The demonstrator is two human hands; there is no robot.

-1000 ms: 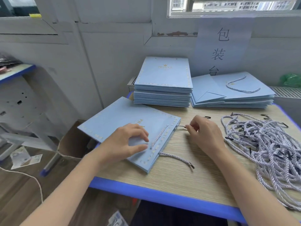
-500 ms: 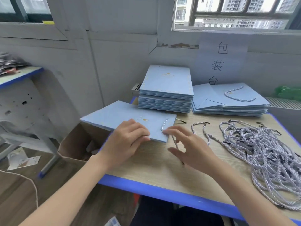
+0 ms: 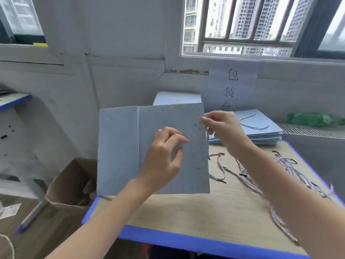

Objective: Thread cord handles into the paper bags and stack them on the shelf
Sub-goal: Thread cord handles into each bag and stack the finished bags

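You've got the blue paper bag (image 3: 119,146) lifted off the desk (image 3: 214,208) and standing upright in front of you, its plain back side facing you, with a vertical fold running down it. Your left hand (image 3: 162,159) grips the bag's middle, fingers curled over its face and thumb tucked against the paper. Your right hand (image 3: 222,128) is at the bag's right edge, pinching that edge near a small punched hole. A cord handle (image 3: 206,141) hangs down along that same edge, just under your right fingers; whether they also hold the cord, I cannot tell.

Behind the bag, a stack of flat blue bags (image 3: 175,98) peeks over its top. Right of the bag sits a second pile of bags (image 3: 261,131), and its top bag shows a cord loop. Further right of the bag, loose twisted cords (image 3: 287,169) with dark tips sprawl across the desk.

Above that second pile, a paper sign (image 3: 232,85) on the wall reads "包装台" top to bottom, the last character partly hidden. Any print on the bag itself is too blurred to read. Left of the bag, below desk level, an open cardboard box (image 3: 69,184) stands on the floor.
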